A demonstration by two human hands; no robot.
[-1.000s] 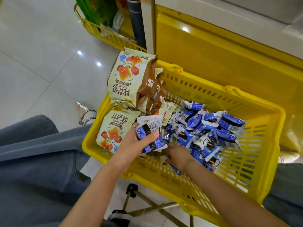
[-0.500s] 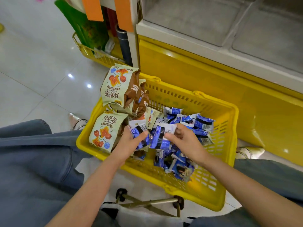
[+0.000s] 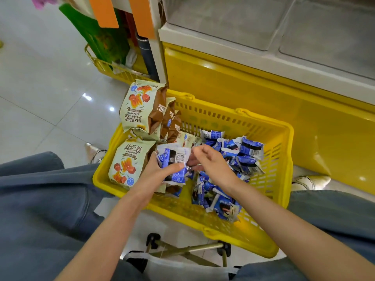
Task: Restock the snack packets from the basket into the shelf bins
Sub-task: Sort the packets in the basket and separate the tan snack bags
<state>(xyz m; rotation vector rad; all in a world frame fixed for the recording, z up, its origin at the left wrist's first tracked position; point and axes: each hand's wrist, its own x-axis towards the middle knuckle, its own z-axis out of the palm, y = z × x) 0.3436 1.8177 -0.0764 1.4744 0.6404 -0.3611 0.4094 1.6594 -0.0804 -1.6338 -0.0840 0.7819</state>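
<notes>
Gripping stack of blue packets (image 3: 172,161), left hand (image 3: 157,174) curls fingers and thumb round it, low over basket (image 3: 288,142); right hand (image 3: 215,165) meets stack's edge, fingers curled, pinch or mere touch unclear; loose blue pile (image 3: 243,152) and tan bags (image 3: 138,110) lie in basket; shelf bins (image 3: 223,23) above, well apart; best squaring edges, thumb clamped across top, before lifting, lest slick wrappers fan.

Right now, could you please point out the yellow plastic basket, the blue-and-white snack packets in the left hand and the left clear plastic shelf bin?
yellow plastic basket (image 3: 289,163): head view, right rim.
blue-and-white snack packets (image 3: 174,159): head view, barcoded top packet.
left clear plastic shelf bin (image 3: 219,23): head view, bin floor.
</notes>
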